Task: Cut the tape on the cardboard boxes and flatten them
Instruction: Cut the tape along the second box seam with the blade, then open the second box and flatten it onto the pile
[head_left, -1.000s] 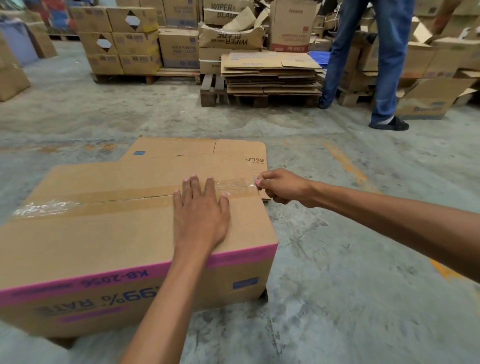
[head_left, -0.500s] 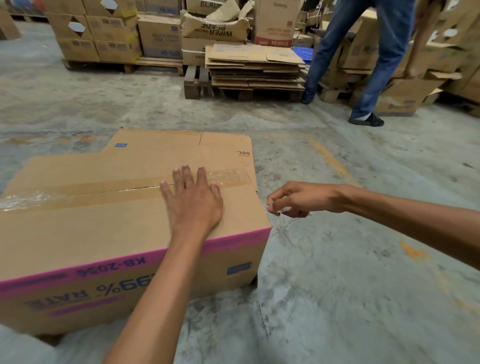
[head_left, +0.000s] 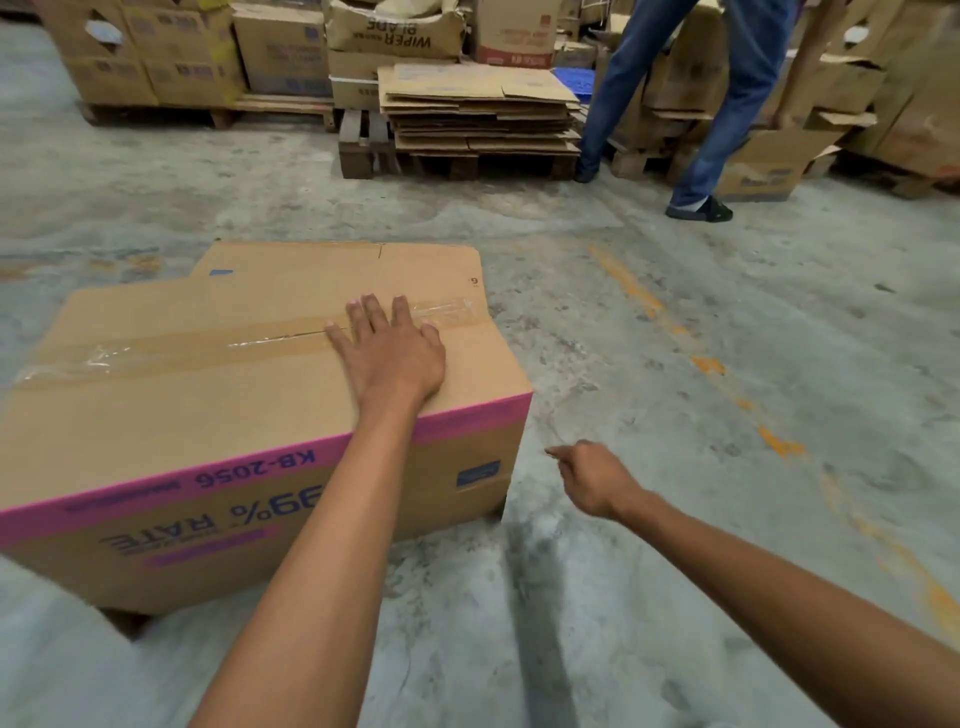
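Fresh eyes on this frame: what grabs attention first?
The big cardboard box with the pink band sits front left on the concrete floor, with the left hand pressed flat on its taped top seam. The right hand hangs over the floor just right of the box, fingers curled. Behind, a stack of flattened cardboard sits on a pallet.

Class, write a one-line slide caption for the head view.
Left hand pressed flat on a taped cardboard box; right hand hangs beside it.
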